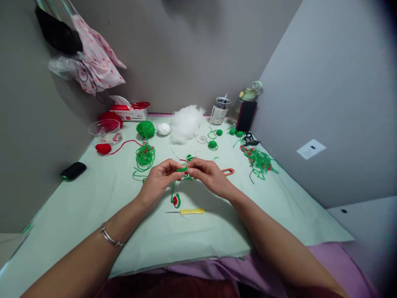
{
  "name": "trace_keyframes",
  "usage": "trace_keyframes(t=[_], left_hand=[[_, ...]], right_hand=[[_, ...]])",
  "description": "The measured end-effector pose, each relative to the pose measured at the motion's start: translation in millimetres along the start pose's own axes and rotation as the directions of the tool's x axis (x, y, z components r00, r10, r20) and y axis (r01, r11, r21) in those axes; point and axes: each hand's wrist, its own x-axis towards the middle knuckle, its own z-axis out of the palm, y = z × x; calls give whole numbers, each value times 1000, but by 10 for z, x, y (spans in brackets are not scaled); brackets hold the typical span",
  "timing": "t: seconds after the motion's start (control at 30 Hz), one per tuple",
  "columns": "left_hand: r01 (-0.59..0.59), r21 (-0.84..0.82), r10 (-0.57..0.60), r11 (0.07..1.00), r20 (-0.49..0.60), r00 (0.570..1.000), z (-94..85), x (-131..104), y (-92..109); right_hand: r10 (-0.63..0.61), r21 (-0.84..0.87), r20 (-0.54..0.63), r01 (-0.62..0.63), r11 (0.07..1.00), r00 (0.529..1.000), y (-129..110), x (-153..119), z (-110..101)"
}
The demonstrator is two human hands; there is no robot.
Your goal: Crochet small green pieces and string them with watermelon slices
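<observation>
A small green crocheted piece (182, 169) is pinched between both hands above the middle of the table. My left hand (161, 178) is closed on its left end, and my right hand (208, 174) grips its right end. Green yarn hangs down from the hands toward a small red, white and green crocheted piece (176, 201) lying on the cloth. Below that lies a crochet hook with a yellow handle (192, 211). An orange stitch marker (228, 171) rests just beyond my right hand. Fingers hide part of the held piece.
Behind the hands are white stuffing (187, 124), a green yarn ball (145, 129) and a can (219, 111). Tangled green yarn (260, 162) lies right, near a leaning phone (246, 116). A plastic tub (107, 132) and black case (73, 170) are at left.
</observation>
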Motion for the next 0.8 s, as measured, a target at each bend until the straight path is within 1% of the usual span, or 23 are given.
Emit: trace_keyframes(t=[0.07, 0.13, 0.23, 0.33, 0.4, 0.47, 0.53, 0.6, 0.63, 0.7, 0.8], left_hand=[[9, -5, -8, 1000, 25, 1000, -7, -5, 8], [20, -26, -20, 999, 24, 1000, -9, -8, 8], [10, -53, -10, 999, -5, 1000, -5, -7, -6], [-20, -67, 17, 998, -41, 999, 1, -9, -19], [-9, -99, 3, 995, -66, 998, 6, -12, -20], [52, -193, -65, 980, -65, 996, 12, -12, -21], [134, -335, -155, 933, -36, 987, 15, -5, -25], [196, -453, -221, 870, -2, 975, 13, 8, -26], [212, -482, -238, 850, 6, 971, 10, 15, -23], [222, -471, -248, 854, 9, 969, -3, 25, -9], [185, -369, -201, 911, -5, 980, -20, 26, 22]], right_hand=[[40, 86, 37, -43, 995, 999, -9, 9, -8], [67, 145, 45, -73, 987, 997, -13, 17, -9], [97, 166, 37, -102, 981, 995, -4, 24, 9], [108, 87, 19, -109, 990, 994, 16, 23, 45], [76, 2, -7, -76, 997, 997, 19, 17, 73], [30, -60, 2, -29, 998, 1000, 6, 8, 97], [-4, -88, 44, 8, 996, 999, -11, -2, 109], [-10, -113, 71, 18, 993, 997, -10, -8, 102], [2, -126, 72, 7, 992, 997, 1, -8, 90], [46, -152, 76, -34, 988, 996, 39, -2, 46], [81, -129, 88, -69, 989, 993, 96, 14, -46]])
